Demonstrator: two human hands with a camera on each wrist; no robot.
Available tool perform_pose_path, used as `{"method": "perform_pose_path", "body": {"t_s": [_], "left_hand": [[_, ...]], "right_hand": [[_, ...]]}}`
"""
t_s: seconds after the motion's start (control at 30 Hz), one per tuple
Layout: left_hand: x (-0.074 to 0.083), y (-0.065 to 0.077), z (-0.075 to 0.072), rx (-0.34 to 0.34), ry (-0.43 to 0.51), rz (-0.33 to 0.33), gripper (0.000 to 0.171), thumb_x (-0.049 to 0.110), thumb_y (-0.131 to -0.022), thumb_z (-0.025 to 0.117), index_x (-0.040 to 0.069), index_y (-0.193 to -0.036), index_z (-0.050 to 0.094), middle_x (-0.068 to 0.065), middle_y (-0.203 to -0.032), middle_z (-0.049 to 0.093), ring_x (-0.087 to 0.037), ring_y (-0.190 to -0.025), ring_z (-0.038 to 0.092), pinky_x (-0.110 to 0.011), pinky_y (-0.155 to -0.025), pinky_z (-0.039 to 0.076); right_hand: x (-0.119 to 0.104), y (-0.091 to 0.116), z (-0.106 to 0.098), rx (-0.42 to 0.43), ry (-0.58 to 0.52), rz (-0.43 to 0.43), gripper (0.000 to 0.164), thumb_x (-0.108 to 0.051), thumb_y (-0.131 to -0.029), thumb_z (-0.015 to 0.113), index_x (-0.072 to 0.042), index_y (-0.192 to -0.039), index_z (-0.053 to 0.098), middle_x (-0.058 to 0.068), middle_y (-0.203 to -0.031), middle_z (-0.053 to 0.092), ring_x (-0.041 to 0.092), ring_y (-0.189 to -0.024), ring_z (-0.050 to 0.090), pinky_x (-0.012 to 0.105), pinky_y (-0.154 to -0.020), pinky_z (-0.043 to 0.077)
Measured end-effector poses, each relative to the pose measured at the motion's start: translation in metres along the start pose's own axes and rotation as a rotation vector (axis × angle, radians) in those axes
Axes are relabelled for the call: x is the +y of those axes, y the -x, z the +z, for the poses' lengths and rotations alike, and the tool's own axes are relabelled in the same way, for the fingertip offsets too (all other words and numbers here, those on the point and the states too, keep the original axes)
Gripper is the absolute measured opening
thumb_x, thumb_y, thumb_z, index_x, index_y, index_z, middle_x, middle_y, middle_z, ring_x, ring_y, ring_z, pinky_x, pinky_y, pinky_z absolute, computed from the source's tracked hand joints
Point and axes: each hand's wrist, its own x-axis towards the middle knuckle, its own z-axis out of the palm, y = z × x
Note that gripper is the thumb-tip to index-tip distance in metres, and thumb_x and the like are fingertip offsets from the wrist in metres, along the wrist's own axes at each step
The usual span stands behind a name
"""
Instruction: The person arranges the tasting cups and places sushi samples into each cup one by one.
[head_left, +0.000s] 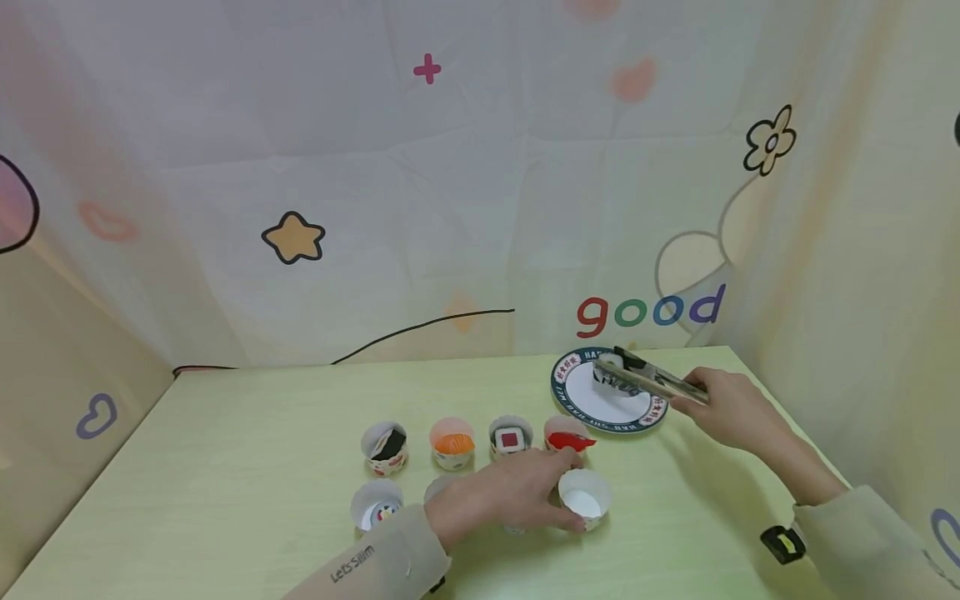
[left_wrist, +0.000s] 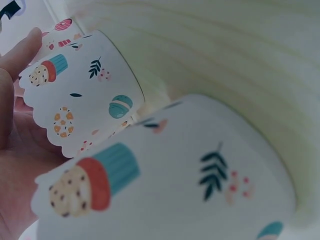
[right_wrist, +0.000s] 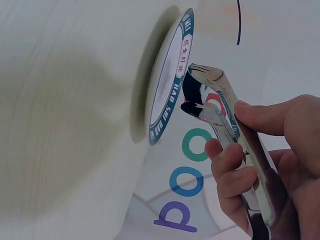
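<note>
My right hand (head_left: pixel 731 408) grips metal tongs (head_left: pixel 660 383). Between the tips of the tongs is a black-and-white toy sushi piece (right_wrist: pixel 196 92), over the round plate (head_left: pixel 588 408) with a dark patterned rim. In the head view the tongs partly cover the piece, and I cannot tell whether it touches the plate. My left hand (head_left: pixel 517 492) reaches across the front row and holds a paper baking cup (head_left: pixel 592 523) at that row's right end, thumb on the near side. The cup's white inside shows. In the left wrist view, cups printed with cupcakes (left_wrist: pixel 82 90) stand by the palm.
Behind the left hand runs a row of paper cups holding a black-and-white piece (head_left: pixel 390 446), an orange piece (head_left: pixel 454 445), a white piece with a red centre (head_left: pixel 510 440) and a red piece (head_left: pixel 566 440). Another cup (head_left: pixel 367 500) stands front left. The left arm hides others.
</note>
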Motion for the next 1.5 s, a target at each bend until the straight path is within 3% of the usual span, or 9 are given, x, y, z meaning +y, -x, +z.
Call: {"method": "perform_pose_path", "body": {"t_s": [0.37, 0.7, 1.5], "left_hand": [[0.000, 0.000, -0.001, -0.003, -0.001, -0.004, 0.073, 0.051, -0.085, 0.082, 0.021, -0.144, 0.052, 0.009, -0.123, 0.064, -0.006, -0.094, 0.056, -0.025, -0.087, 0.051], [0.000, 0.000, 0.000, -0.004, 0.004, -0.009, 0.073, 0.050, -0.085, 0.082, 0.022, -0.145, 0.052, 0.009, -0.123, 0.064, -0.006, -0.095, 0.056, -0.026, -0.087, 0.051], [-0.001, -0.001, 0.001, -0.004, 0.012, 0.010, 0.071, 0.050, -0.086, 0.081, 0.022, -0.144, 0.053, 0.009, -0.125, 0.064, -0.006, -0.095, 0.057, -0.025, -0.088, 0.051]], "right_hand": [[-0.011, 0.009, -0.008, 0.007, 0.003, -0.054, 0.035, -0.022, -0.094, 0.075, 0.009, -0.108, 0.068, 0.008, -0.089, 0.069, 0.022, -0.075, 0.056, 0.038, -0.066, 0.045], [-0.017, 0.015, -0.014, 0.018, 0.007, -0.085, 0.028, -0.023, -0.091, 0.077, 0.002, -0.104, 0.072, 0.002, -0.087, 0.069, 0.019, -0.074, 0.055, 0.036, -0.064, 0.042], [-0.025, 0.040, -0.030, -0.093, -0.147, -0.122, 0.025, -0.020, -0.092, 0.078, -0.003, -0.110, 0.072, -0.003, -0.093, 0.068, 0.010, -0.058, 0.048, 0.028, -0.053, 0.040]]}}
